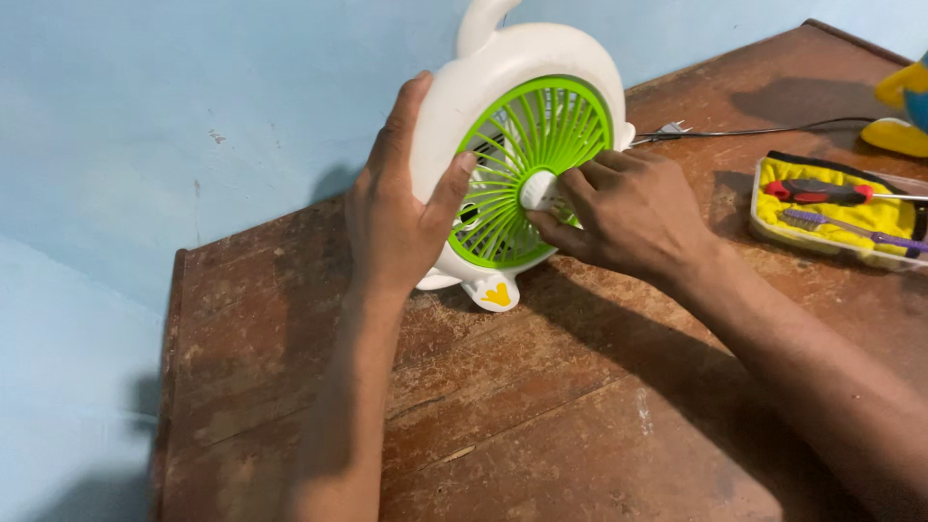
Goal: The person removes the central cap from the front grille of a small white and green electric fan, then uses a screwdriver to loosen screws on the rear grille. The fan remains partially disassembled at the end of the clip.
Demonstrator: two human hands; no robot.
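tray (773, 232) with screwdrivers (817, 191), hands on fan (527, 116)

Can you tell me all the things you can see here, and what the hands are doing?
table fan: one, white body with green grille, upright on the table's far side
white hub: one, middle of the grille
wooden table: one, worn brown, against a pale blue wall
tool tray: one, clear with yellow lining, at the right edge
screwdrivers: two, one red and black, one purple, lying in the tray
black cable: one, on the table behind the fan
yellow and blue object: one, far right, mostly cut off
left hand: grips the fan's left rim
right hand: fingertips pinch the hub
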